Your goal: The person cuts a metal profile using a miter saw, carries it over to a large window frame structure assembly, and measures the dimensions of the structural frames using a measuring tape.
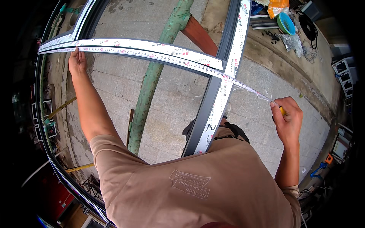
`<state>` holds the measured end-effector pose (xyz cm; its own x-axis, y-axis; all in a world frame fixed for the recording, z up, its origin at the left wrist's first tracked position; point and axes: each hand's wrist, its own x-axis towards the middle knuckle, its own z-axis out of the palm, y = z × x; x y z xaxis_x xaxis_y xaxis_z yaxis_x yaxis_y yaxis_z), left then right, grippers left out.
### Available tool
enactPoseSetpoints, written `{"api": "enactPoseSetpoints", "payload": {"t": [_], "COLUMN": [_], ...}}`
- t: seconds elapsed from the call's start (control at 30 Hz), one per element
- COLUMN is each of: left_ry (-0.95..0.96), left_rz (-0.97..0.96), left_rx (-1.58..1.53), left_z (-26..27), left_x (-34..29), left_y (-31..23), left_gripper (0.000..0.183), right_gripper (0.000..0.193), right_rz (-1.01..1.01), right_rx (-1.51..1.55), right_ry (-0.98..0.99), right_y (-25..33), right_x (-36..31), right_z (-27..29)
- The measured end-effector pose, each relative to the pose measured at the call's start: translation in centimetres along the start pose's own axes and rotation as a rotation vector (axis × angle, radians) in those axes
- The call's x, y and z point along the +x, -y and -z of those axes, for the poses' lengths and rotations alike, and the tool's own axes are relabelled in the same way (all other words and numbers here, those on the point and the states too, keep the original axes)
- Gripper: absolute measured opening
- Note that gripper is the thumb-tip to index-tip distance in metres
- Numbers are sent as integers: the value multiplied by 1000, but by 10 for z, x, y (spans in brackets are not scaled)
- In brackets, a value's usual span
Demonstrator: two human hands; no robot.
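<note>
A white tape measure blade (167, 57) is stretched along the crossbar (152, 46) of a dark metal frame covered in white printed film. My left hand (78, 62) reaches to the far left of this bar. Its fingertips press the blade at the bar's near edge, partly hidden there. On the right, my right hand (289, 114) is wrapped round the tape measure's case (282, 110), of which only a yellow bit shows. Between the frame's right upright (222, 97) and this hand, the blade slants down through the air, with a clear scrap of film by it.
A worn green pole (146, 91) with a reddish-brown brace (200, 36) stands beneath the frame. At the upper right lie a turquoise basin (286, 24), an orange-and-white bag (278, 7), a clear plastic bag (292, 43) and a black coil (307, 28). Grey paving lies below.
</note>
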<state>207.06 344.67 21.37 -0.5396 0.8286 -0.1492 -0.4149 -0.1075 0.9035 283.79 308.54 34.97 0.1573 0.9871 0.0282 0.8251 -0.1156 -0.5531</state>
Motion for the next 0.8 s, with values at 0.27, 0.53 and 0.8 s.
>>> {"api": "enactPoseSetpoints", "payload": {"t": [0.27, 0.53, 0.8], "left_ry": [-25, -17, -14], "left_rz": [-15, -11, -7], "left_rx": [-28, 4, -1], "left_z": [-10, -7, -6], "left_x": [-10, -9, -8], "left_y": [2, -1, 0], "left_gripper": [38, 51, 51], "right_gripper": [7, 6, 7], "right_rz": [0, 0, -7], "right_rx": [5, 1, 3], "right_ry": [3, -3, -2], "right_y": [1, 1, 1], "right_x": [0, 0, 0], "right_z": [1, 0, 0]}}
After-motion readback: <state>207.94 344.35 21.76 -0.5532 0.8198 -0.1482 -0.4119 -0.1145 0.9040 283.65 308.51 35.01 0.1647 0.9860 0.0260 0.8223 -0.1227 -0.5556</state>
